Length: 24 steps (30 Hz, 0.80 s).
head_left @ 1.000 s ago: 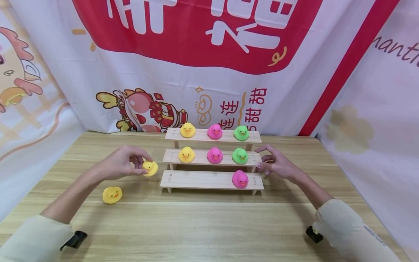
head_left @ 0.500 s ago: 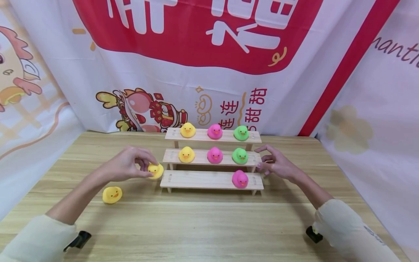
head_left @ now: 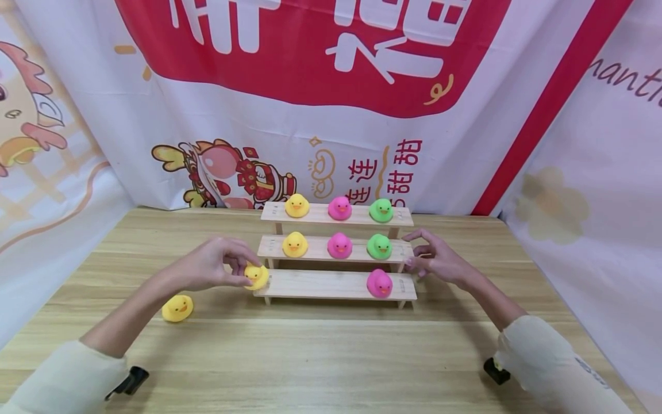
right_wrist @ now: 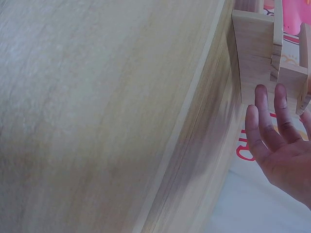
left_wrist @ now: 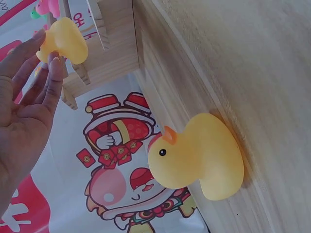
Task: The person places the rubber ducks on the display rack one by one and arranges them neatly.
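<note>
My left hand [head_left: 219, 264] pinches a yellow rubber duck [head_left: 257, 277] between thumb and fingers. In the head view this duck overlaps the left end of the bottom tier of a three-tier wooden stand [head_left: 315, 283]. Whether it touches the wood cannot be told. A pink duck [head_left: 380, 283] sits near that tier's right end. My right hand [head_left: 437, 257] is at the stand's right end by the middle tier. In the right wrist view its visible fingers [right_wrist: 265, 114] are fairly straight, close to the wooden end pieces. On the table behind my left hand lies another yellow duck [left_wrist: 214, 158].
The top tier carries a yellow duck [head_left: 297, 206], a pink duck [head_left: 339, 208] and a green duck [head_left: 381, 210]. On the middle tier stand yellow [head_left: 295, 245], pink [head_left: 339, 245] and green ducks [head_left: 379, 246]. A printed cloth [head_left: 233, 126] hangs behind the wooden table [head_left: 310, 356].
My left hand has moved right and slightly toward me with the yellow duck, from beside the stand to the bottom tier's left end. The right hand stays where it was.
</note>
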{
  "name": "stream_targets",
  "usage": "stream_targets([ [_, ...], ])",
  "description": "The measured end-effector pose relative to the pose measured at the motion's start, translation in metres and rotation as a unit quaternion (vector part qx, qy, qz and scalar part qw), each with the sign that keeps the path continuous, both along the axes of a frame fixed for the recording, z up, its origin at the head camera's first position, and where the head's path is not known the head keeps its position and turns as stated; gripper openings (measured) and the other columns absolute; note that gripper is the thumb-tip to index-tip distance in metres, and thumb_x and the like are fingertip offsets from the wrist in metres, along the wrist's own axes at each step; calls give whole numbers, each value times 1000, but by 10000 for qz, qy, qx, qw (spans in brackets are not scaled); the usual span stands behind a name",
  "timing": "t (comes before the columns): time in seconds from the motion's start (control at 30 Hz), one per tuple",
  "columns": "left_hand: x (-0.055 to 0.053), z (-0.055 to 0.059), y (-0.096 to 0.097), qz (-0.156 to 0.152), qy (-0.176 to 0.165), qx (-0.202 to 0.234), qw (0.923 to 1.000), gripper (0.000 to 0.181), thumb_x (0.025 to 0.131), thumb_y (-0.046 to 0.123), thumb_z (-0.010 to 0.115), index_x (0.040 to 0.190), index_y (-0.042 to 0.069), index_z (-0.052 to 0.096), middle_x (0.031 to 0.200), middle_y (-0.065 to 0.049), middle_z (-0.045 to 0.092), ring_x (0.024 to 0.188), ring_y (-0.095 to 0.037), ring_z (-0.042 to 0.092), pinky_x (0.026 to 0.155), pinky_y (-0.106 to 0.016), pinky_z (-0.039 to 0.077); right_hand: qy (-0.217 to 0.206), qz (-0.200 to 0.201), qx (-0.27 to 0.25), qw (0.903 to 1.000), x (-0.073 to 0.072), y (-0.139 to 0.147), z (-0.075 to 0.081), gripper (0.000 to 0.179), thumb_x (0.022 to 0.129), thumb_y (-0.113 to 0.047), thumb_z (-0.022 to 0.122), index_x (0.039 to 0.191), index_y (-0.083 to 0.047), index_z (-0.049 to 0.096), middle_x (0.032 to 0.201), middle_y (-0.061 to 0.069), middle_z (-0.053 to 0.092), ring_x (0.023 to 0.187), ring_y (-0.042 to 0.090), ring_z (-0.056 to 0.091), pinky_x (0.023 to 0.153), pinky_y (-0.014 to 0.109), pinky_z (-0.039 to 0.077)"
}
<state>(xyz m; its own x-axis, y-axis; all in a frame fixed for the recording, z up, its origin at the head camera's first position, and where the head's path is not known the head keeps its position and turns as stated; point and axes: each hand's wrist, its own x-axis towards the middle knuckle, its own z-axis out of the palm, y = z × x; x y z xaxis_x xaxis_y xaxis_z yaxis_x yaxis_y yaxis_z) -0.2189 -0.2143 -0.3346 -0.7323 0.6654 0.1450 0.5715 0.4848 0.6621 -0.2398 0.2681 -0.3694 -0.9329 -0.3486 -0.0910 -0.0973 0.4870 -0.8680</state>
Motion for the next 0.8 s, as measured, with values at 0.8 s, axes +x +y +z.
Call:
stream_targets([
  [0.8,-2,-7,45,-384,79,303,9988,26,84,6,86,109,3,77,98,-1,73,79,-11,65,73,-28,60,-12,8,-66,10000,0,1,-1,49,99,-5,66,142,-1,41,106,26,66,96,33,68,77,43,62],
])
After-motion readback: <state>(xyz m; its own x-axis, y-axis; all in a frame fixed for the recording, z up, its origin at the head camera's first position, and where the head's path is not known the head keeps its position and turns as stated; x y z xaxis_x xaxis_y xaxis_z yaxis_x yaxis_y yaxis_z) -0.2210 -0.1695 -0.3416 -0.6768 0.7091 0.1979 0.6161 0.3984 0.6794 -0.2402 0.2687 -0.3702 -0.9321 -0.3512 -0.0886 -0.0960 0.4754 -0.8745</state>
